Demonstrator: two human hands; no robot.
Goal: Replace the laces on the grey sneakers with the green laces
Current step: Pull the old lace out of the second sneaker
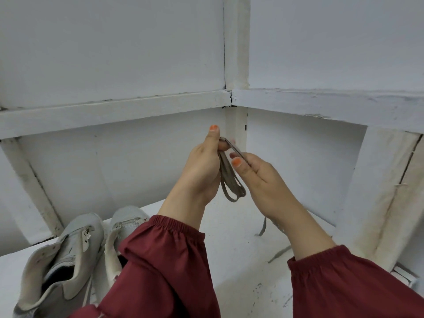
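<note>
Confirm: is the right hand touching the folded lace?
Touching. Head view shows the right hand pinching a strand of the folded lace.

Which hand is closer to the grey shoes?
Left. The left hand is above and right of the grey sneakers, pinching the folded lace. The right hand is farther right, past the lace, and pinches it too.
</note>
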